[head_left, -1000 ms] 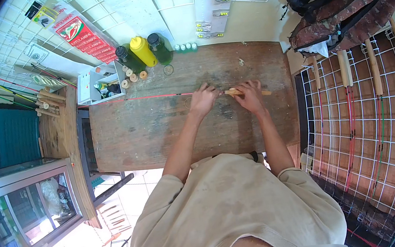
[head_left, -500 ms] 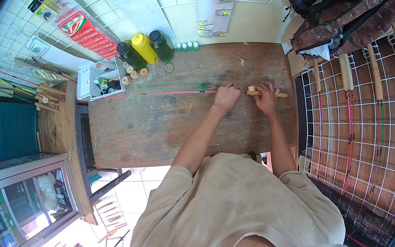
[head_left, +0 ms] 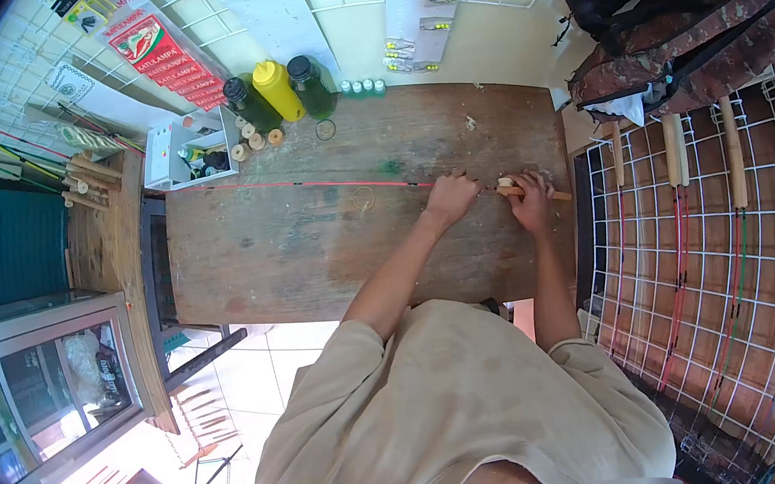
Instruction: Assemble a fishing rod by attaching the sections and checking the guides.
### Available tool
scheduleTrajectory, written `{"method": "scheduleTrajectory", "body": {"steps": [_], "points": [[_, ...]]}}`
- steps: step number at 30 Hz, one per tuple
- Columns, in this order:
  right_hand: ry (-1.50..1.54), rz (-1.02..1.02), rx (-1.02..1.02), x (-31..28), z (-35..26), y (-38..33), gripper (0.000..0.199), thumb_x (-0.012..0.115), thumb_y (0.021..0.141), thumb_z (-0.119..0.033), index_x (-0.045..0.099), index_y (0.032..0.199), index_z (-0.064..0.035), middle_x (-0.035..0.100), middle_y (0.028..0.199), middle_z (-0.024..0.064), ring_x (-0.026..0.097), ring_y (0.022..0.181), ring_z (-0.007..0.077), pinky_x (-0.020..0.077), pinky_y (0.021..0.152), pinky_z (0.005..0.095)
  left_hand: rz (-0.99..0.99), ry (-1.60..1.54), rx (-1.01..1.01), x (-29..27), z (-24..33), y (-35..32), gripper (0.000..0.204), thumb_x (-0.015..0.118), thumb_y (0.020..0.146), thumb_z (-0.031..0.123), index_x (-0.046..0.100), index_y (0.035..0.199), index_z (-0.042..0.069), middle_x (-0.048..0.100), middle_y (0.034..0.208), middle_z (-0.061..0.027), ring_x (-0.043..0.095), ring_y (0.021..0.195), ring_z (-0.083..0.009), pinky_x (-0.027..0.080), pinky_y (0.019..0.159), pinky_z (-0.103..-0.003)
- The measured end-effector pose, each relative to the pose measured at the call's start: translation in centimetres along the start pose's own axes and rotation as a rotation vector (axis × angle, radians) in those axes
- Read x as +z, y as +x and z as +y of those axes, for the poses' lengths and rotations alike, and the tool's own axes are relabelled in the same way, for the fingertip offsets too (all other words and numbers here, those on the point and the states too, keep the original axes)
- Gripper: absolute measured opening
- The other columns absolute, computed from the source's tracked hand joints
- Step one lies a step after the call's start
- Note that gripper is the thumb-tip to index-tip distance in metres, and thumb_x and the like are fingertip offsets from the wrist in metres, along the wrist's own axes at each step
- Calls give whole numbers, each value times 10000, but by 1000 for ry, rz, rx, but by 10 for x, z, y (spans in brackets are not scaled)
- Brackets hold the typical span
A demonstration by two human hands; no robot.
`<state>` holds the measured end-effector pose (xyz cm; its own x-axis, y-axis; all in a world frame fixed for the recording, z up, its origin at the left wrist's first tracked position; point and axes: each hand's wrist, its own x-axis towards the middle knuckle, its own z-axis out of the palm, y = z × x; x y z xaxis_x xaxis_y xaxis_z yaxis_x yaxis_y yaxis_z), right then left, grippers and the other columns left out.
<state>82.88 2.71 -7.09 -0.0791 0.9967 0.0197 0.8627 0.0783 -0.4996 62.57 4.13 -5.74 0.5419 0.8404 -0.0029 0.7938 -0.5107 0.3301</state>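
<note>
A thin pinkish-red fishing rod (head_left: 359, 182) with dark bands stretches across the wooden table toward the right. My left hand (head_left: 453, 197) is closed around the rod a little short of its wooden handle. Fingers of my right hand (head_left: 532, 200) wrap round that pale handle (head_left: 561, 196), whose butt end sticks out to the right. Against the handle, by my right fingertips, sits a small cream-coloured spool-like piece (head_left: 505, 183); whether the fingers press on it I cannot tell. A thin ring-shaped loop (head_left: 363, 199) lies on the table left of my left hand.
At the table's back left stand a white box (head_left: 159, 155), dark bottles (head_left: 311, 89), a yellow squeeze bottle (head_left: 277, 91) and wooden rings (head_left: 256, 142). Small capped vials (head_left: 363, 88) line the wall. Rods hang on a white grid (head_left: 703, 227) at right, below a bag (head_left: 688, 51).
Both hands and the rod have shifted slightly right and nearer on the table, the right hand a bit more. The grips look the same. The whole view has tilted a little.
</note>
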Motion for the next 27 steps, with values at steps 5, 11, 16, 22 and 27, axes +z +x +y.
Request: {"method": "scheduleTrajectory", "body": {"steps": [5,11,16,22,27], "points": [[-19,42,-17,-3,21,-3,388,715,738,-127,651,1119,-156,596,1190,107,427,1235,278,214,1037,510,80,-12,37,7,10,6,208,581,771,108,680,950,146,664,917,-69,601,1007,-252,548,689,-393],[-36,14,4,-9,25,-3,385,713,743,-154,648,1122,-172,592,1183,94,419,1241,282,216,1040,517,125,-63,16,11,10,8,195,581,773,119,682,936,156,665,905,-55,603,988,-248,511,774,-403],[-35,-24,19,-10,21,-6,370,708,760,-165,648,1125,-169,593,1181,74,402,1253,284,218,1043,512,132,-61,-17,0,-10,-12,149,587,806,187,688,910,154,666,909,-40,603,984,-231,454,859,-413],[-6,-10,4,-1,-3,-5,359,697,757,-183,649,1112,-158,597,1179,64,386,1269,263,212,1050,486,126,-90,-104,-7,-21,-36,181,578,845,269,693,923,152,665,908,-21,595,997,-220,488,826,-396],[-58,43,1,13,-8,-8,348,693,754,-168,650,1098,-147,602,1172,52,383,1269,283,206,1049,495,159,-41,-68,-8,-28,-39,182,575,849,268,694,931,158,665,919,-7,598,979,-217,518,775,-389]]}}
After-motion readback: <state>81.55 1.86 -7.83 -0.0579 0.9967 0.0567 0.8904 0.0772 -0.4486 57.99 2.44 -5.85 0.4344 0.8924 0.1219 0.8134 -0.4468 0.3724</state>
